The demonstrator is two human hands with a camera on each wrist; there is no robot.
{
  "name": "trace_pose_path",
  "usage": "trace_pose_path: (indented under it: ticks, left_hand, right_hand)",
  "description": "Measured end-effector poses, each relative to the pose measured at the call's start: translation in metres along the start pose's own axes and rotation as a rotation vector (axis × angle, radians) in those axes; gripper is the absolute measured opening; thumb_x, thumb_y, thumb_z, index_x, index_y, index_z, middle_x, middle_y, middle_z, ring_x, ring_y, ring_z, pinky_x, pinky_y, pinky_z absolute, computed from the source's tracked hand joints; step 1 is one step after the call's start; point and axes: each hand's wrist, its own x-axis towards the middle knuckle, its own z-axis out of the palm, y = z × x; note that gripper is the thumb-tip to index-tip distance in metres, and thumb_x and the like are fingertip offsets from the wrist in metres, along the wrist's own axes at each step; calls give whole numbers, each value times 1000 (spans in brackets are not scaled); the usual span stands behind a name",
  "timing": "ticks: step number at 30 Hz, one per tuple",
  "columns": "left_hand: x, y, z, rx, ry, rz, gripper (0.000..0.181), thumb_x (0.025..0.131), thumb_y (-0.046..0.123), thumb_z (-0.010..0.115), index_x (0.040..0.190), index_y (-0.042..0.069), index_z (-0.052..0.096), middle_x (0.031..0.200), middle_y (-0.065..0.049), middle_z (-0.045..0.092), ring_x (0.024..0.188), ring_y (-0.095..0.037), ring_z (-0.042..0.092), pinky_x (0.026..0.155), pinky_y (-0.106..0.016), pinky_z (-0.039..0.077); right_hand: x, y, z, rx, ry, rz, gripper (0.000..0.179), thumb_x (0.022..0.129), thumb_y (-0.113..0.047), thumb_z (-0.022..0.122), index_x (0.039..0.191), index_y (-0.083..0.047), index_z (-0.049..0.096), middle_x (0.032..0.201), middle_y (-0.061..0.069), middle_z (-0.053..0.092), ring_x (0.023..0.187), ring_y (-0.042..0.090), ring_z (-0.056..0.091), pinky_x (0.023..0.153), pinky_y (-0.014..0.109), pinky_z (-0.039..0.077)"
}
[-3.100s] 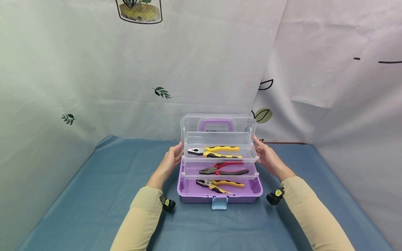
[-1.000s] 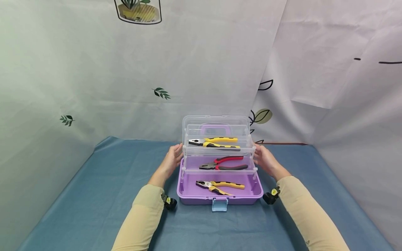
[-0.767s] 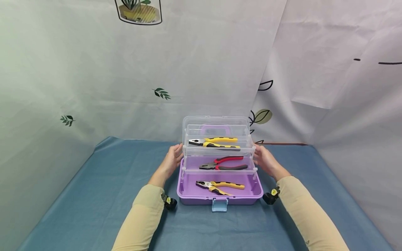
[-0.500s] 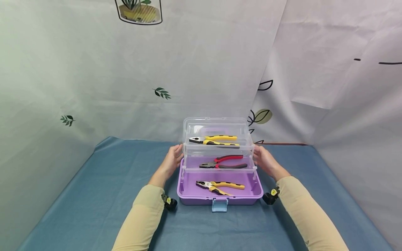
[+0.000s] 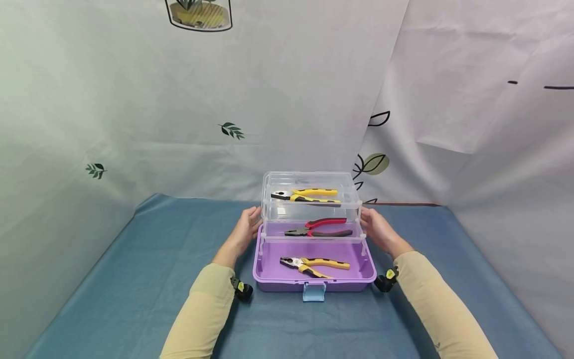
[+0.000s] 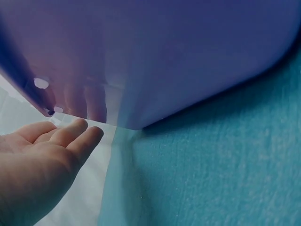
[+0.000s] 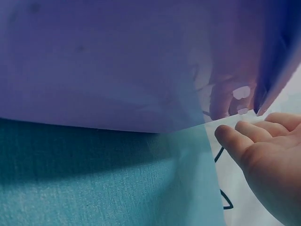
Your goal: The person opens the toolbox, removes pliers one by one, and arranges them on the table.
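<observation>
A pale, creased backdrop (image 5: 291, 89) with leaf prints hangs behind the table (image 5: 148, 284), which wears matte, finely woven blue cloth. Midway across its far part stands a purple toolbox (image 5: 287, 287) of smooth, glossy plastic with rounded corners. Its clear lid (image 5: 309, 177) tilts at the far side; two clear trays (image 5: 278, 240) rise in steps, apparently so each level can be reached. The left hand (image 5: 244, 229) and right hand (image 5: 381, 232) flank them, fingers extended and wrapped round nothing, perhaps steadying both sides; actual contact is unclear. Pliers lie sideways, likely to suit the long levels: yellow-black pliers (image 5: 293, 196) above, red-black pliers (image 5: 308, 232) between, splayed pliers (image 5: 299, 262) in the base. A pale-blue latch (image 5: 314, 294) hangs at the near edge.
</observation>
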Motion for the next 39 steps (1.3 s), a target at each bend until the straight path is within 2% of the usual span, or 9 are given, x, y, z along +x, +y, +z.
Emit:
trace_pose_path:
  ticks: [9, 15, 24, 28, 35, 39]
  left_hand:
    - [0, 0, -1, 20, 12, -1, 67, 98, 34, 16, 149, -1, -8, 160, -11, 0, 145, -36, 13, 118, -49, 16]
    - [-2, -1, -1, 34, 3, -18, 66, 98, 36, 16, 150, -1, -2, 159, -12, 0, 145, -35, 13, 118, -48, 17]
    - [-4, -2, -5, 53, -8, -43, 67, 98, 37, 18, 150, -1, 0, 159, -14, 3, 143, -36, 18, 116, -51, 21]
    - [-5, -2, -6, 53, -3, -35, 67, 98, 34, 20, 150, -3, 0, 159, -17, 4, 142, -37, 19, 116, -51, 22]
    - [-9, -1, -3, 125, 42, -43, 65, 98, 31, 32, 148, -6, 14, 157, -20, 12, 140, -36, 26, 114, -48, 28]
    - [-14, 3, -2, 160, 46, -45, 61, 99, 26, 36, 148, -6, 17, 157, -20, 14, 138, -37, 31, 112, -47, 33]
  right_hand:
    - [0, 0, 1, -36, 13, 25, 58, 99, -24, 11, 151, -1, 3, 158, 18, 3, 146, 37, 1, 116, 58, 11]
    - [-1, 1, 2, -45, 18, 64, 57, 99, -26, 12, 151, -3, 7, 158, 18, 6, 146, 36, 3, 117, 57, 10]
    - [-3, -2, 2, -66, -13, 109, 57, 100, -29, 11, 152, -7, 0, 159, 15, 3, 146, 35, 4, 118, 53, 7]
    - [-3, -3, 3, -83, -23, 111, 57, 101, -30, 10, 152, -7, 0, 159, 15, 2, 146, 35, 4, 118, 52, 8]
    - [-2, -4, 5, -141, 1, 121, 57, 103, -39, 11, 153, -13, 5, 159, 14, 6, 146, 35, 9, 118, 51, 11]
    - [-3, -6, 6, -174, 27, 132, 58, 103, -43, 12, 153, -15, 7, 159, 14, 9, 145, 35, 12, 118, 51, 15]
